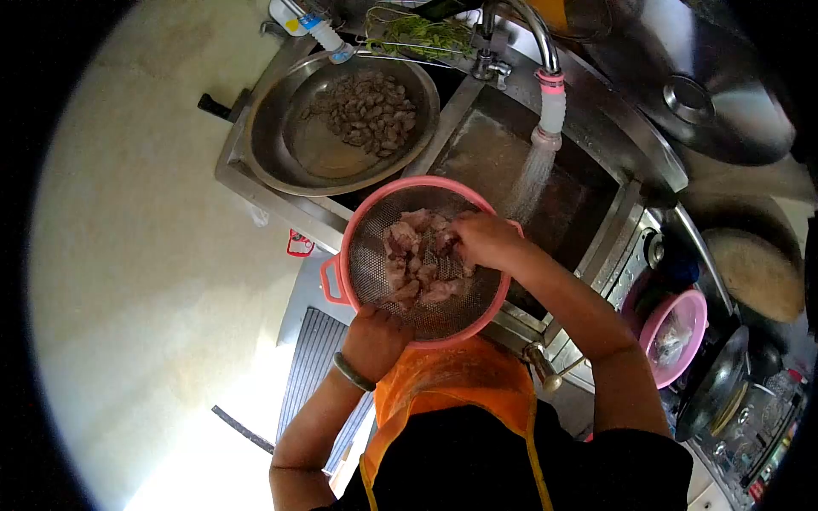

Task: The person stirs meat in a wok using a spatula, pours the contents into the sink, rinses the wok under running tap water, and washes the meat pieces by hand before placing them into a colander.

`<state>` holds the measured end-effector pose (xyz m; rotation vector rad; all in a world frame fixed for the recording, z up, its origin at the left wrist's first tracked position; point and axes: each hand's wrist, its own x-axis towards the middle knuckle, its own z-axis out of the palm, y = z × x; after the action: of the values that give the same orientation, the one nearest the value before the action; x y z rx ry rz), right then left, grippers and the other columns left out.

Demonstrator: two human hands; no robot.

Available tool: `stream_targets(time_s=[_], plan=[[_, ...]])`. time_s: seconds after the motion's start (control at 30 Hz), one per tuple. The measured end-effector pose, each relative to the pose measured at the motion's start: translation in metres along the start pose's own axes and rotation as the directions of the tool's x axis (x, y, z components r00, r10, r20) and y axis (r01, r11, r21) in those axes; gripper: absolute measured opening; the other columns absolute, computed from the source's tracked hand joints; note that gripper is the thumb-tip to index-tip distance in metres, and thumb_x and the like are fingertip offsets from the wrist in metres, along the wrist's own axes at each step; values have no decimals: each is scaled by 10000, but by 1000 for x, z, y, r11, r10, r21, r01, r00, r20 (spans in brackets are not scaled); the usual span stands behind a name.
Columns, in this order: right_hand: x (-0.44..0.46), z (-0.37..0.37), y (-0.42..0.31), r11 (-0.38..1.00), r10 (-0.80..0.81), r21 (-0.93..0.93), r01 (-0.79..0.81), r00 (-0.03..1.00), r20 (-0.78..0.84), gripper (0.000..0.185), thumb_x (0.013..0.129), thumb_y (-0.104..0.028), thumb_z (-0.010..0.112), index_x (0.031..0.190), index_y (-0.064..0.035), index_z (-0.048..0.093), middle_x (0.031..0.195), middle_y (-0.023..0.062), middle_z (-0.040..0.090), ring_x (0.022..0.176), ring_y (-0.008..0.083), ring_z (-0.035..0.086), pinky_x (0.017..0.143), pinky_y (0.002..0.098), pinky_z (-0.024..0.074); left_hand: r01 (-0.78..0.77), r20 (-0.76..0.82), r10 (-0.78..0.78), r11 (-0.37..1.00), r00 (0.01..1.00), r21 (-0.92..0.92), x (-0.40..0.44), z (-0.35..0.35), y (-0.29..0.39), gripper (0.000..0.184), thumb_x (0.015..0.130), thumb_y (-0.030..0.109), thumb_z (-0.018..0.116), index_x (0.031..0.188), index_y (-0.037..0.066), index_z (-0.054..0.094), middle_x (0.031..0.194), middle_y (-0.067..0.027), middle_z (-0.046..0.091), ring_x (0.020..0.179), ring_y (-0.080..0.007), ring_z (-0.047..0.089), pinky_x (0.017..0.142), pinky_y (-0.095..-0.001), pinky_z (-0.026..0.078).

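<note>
A pink-rimmed colander (pixel 356 223) with a metal mesh bowl is held over the near edge of the sink, in front of my body. Pieces of raw-looking meat (pixel 411 271) lie in its middle. My left hand (pixel 375 338) is closed on the near left part of the rim, with a bracelet at the wrist. Inside the colander, my right hand (pixel 487 242) reaches in from the right, its fingers curled around a piece of meat; the fingertips are partly hidden.
Water runs from the faucet (pixel 552 102) into the right basin (pixel 486 140). A wide metal bowl (pixel 262 140) with small brownish pieces of food rests over the left basin. Green leaves (pixel 422 34) sit on a rack behind. A pink basin (pixel 694 311) and a large lid (pixel 639 64) are on the right.
</note>
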<state>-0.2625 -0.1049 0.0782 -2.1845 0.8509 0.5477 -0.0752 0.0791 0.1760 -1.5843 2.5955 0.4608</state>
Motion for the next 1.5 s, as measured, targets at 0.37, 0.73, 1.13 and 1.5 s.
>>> stream_targets(time_s=[0.37,0.73,1.13,1.5], plan=[[6,19,-29,937,41,348,3,992,-119,469,726,-149,691,1144,-21,521,1027,225,590,990,360,587,838,433,466,182,441,-13,921,897,-344,53,14,-44,356,882,306,532,1140,65,577,982,-182,657,810,-372,651,659,-476,524],[-36,22,-53,789,255,613,49,881,-399,376,738,-144,672,1064,-10,542,955,177,615,848,334,632,759,393,501,101,-74,-323,493,944,-864,74,22,-60,348,796,139,650,1108,55,518,1050,-165,583,977,-322,593,827,-393,476],[-52,48,-79,805,271,564,185,730,-627,377,795,-248,669,1078,-25,561,980,204,602,883,369,615,761,436,498,83,-38,-210,539,977,-838,69,34,-59,436,718,82,663,1124,43,508,1039,-176,568,988,-323,593,838,-377,479],[-57,52,-87,729,275,641,239,756,-594,321,828,-234,627,1066,-25,579,926,193,620,873,367,607,793,441,481,83,-139,-215,777,967,-624,61,43,-54,403,760,155,637,1111,21,492,975,-218,602,867,-414,604,736,-445,497]])
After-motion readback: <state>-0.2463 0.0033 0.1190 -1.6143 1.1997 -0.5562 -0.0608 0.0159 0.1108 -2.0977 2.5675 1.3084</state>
